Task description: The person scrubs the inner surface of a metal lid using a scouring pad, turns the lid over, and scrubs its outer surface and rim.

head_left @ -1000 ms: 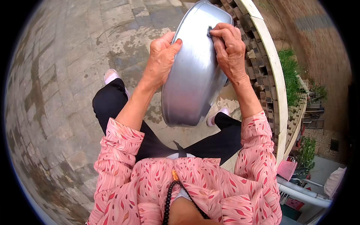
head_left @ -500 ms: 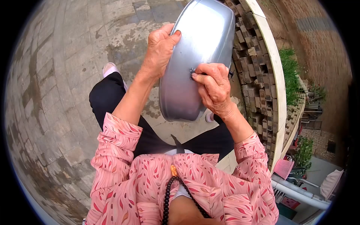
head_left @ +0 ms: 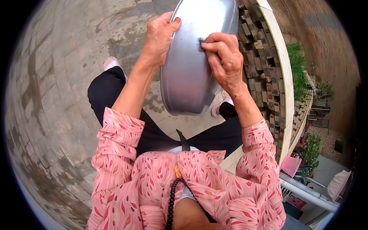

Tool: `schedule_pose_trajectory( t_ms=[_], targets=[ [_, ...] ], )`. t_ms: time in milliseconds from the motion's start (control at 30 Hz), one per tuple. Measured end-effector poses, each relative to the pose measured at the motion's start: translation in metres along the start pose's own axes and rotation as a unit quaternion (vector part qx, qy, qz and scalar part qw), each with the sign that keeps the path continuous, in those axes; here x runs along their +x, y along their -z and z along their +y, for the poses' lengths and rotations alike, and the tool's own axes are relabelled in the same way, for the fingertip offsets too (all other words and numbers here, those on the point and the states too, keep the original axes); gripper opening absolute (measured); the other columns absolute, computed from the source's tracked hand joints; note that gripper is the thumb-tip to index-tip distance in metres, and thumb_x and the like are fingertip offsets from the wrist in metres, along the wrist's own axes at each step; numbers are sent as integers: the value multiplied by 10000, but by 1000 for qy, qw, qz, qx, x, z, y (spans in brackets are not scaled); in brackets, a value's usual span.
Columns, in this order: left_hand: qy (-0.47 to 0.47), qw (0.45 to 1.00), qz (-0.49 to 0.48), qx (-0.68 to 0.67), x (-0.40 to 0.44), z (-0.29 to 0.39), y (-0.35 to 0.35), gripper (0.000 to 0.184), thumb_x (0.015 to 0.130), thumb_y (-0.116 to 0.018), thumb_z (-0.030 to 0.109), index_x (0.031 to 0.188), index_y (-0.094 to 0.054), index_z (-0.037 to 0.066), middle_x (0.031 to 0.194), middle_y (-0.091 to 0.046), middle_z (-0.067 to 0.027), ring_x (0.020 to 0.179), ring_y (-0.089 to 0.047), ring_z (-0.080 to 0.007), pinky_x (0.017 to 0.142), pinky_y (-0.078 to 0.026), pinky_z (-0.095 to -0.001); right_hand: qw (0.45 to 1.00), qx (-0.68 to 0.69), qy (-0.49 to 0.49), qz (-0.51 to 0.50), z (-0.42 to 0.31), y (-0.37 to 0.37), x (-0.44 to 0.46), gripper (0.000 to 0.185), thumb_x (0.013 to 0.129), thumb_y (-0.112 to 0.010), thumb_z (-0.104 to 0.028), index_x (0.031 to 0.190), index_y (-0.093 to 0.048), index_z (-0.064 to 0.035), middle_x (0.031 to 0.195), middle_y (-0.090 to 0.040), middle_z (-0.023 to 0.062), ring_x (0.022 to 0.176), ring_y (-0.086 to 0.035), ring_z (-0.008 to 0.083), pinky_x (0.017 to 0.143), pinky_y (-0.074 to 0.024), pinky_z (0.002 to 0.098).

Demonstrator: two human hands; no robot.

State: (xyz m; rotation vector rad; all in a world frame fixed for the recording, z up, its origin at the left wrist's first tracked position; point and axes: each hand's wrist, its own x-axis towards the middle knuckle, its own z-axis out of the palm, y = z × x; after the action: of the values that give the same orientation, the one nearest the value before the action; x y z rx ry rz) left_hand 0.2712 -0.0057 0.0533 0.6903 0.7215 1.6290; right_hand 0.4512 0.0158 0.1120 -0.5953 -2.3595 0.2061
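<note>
A large silvery metal pot is tilted on its side in front of me, its top cut off by the upper edge of the view. My left hand grips its left edge, thumb on the outer wall and the other fingers mostly hidden. Pinched in the fingers of my right hand is a small dark, curly steel wool scrubber, which touches the pot's shiny outer wall. The pot's lower end hangs above the paving, between my knees.
Grey paving slabs with damp patches spread out on the left. To the right runs a stack of bricks beside a pale ledge. Green plants and a pink basket are beyond it.
My right hand has moved the scrubber up along the pot's wall, away from my body. The pot and my left hand have shifted slightly up and left.
</note>
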Motion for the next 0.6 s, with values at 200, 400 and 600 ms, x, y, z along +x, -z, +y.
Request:
schedule_pose_trajectory(
  t_ms=[200, 400, 600],
  targets=[
    [5, 1000, 6, 25, 2, 3, 3, 313, 977, -508, 105, 1224, -526, -87, 1034, -664, -113, 821, -651, -119, 717, -550, -252, 998, -6, -14, 56, 6, -10, 1, 143, 738, -621, 55, 831, -640, -52, 940, -639, 44, 865, -567, 233, 787, -448, 331],
    [8, 1000, 9, -7, -8, 4, -5, 296, 976, -509, 103, 1201, -541, -86, 1004, -668, -103, 816, -646, -105, 714, -548, -247, 999, -9, -29, 38, 33, 0, 34, 152, 724, -607, 56, 824, -629, -56, 928, -626, 39, 851, -555, 231, 792, -427, 339],
    [-16, 999, 39, -3, -1, -1, -2, 199, 972, -482, 93, 1038, -595, -58, 882, -634, -46, 727, -581, -73, 617, -495, -241, 999, -47, 15, -14, -6, -7, 13, 152, 722, -575, 33, 819, -624, -72, 929, -619, 13, 877, -549, 225, 819, -391, 335]
  ],
)
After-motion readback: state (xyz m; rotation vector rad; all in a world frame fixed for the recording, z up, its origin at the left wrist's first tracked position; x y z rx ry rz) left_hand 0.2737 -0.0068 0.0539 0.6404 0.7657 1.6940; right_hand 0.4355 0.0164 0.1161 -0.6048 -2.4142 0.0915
